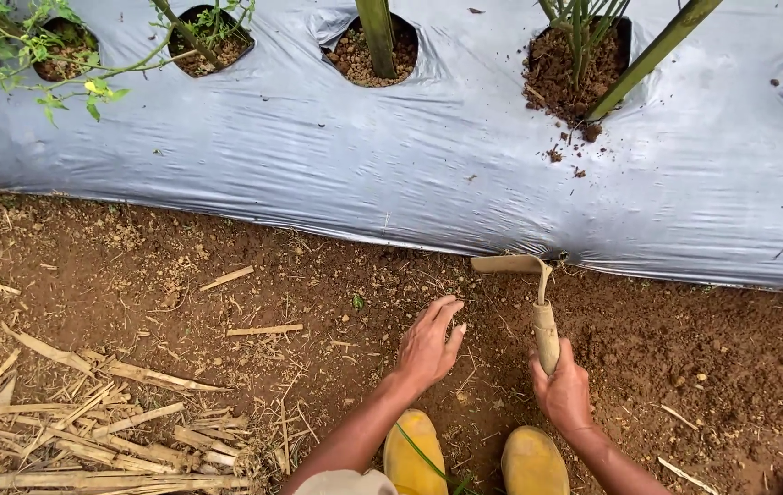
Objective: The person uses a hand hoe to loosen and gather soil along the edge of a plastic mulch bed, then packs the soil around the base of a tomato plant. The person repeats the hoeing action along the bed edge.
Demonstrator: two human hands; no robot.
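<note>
Yellow boots [414,449] sit at the bottom edge of the head view, both cut off by the frame, with a green stalk crossing between them. Just above them the left hand [430,346] hovers over the brown soil [226,302], fingers loosely spread and holding nothing; whether its fingertips touch the ground is hard to tell. To its right, the right hand [563,390] is wrapped tight around the wooden handle of a small hoe [538,307]. Its grip hides the lower end of the handle. The hoe stands nearly upright, rising out of the fist, and its flat blade points left, lying just at the lower edge of the grey plastic sheet [364,165]. Holes in that sheet show dark earth, green stakes [377,32] and young plants [579,27], whose tops are cut off by the frame. Dry stalks [107,431] lie scattered at lower left.
</note>
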